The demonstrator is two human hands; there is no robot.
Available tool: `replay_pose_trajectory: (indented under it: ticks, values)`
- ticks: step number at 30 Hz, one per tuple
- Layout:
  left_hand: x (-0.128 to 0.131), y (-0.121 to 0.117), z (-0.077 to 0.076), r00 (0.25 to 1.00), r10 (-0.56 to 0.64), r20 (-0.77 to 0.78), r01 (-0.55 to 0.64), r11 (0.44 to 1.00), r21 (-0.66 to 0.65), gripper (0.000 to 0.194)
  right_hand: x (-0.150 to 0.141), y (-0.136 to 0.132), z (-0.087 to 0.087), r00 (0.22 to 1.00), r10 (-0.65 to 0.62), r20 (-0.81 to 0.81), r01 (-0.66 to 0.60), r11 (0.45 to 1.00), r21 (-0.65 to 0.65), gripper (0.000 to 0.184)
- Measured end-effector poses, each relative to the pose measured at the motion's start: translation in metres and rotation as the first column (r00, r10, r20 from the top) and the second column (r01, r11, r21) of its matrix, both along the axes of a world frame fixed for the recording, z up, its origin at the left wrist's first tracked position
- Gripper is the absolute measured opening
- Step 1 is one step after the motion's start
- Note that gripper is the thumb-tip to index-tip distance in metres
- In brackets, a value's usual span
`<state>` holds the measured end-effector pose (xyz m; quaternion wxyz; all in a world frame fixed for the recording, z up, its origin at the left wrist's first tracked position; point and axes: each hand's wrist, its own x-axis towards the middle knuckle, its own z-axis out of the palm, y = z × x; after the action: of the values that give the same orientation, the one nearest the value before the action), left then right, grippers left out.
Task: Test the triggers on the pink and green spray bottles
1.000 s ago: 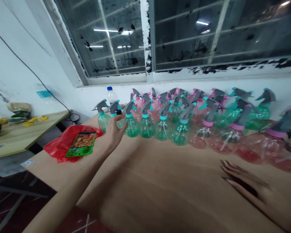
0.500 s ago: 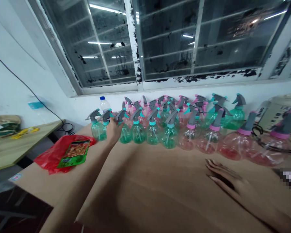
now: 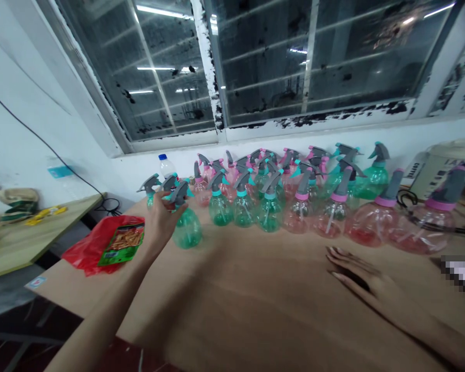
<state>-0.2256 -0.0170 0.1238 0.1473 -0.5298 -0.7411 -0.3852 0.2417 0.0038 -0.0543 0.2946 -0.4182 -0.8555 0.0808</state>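
My left hand (image 3: 163, 219) is closed around the neck of a green spray bottle (image 3: 187, 231) with a grey trigger head. That bottle is tilted and stands out in front of the row, at its left part. Behind my fingers other green bottles are partly hidden; one grey and teal spray head (image 3: 150, 183) shows above the hand. To the right the front row goes on with a green spray bottle (image 3: 220, 209) and a pink spray bottle (image 3: 296, 217). My right hand (image 3: 358, 276) rests on the tabletop with fingers stretched out, holding nothing.
Several more pink and green bottles stand behind, below the window. A red plastic bag (image 3: 87, 245) with a green snack packet (image 3: 122, 245) lies at the left. At the back are a blue-capped bottle (image 3: 166, 166) and, far right, a beige container (image 3: 447, 165) near a black cable.
My left hand has drawn a green spray bottle out of the front row toward me and slightly left, tilting it. My right hand stays flat on the table.
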Motion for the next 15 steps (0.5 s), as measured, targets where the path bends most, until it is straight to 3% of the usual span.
replay_pose_trajectory:
  ticks: [4,8,11,15]
  values:
    - [0.028,-0.033,-0.003,0.996,-0.087,0.001,0.087,0.996,0.007,0.05,-0.002,-0.004,0.006,1.0,-0.017,0.004,0.017,0.999,-0.038,0.046]
    - [0.073,-0.056,-0.008,0.951,-0.302,0.069,0.295,0.951,0.089,0.043,-0.004,-0.005,0.011,1.0,-0.02,-0.007,0.02,0.999,-0.042,0.046]
    - [0.101,-0.058,-0.015,0.866,-0.467,0.179,0.454,0.884,0.111,0.044,-0.004,-0.005,0.012,1.0,-0.011,0.0,0.011,0.999,-0.034,0.046]
    - [0.126,-0.045,-0.02,0.8,-0.564,0.207,0.557,0.825,0.096,0.048,-0.004,-0.004,0.013,0.999,-0.015,0.035,0.017,0.999,-0.047,0.045]
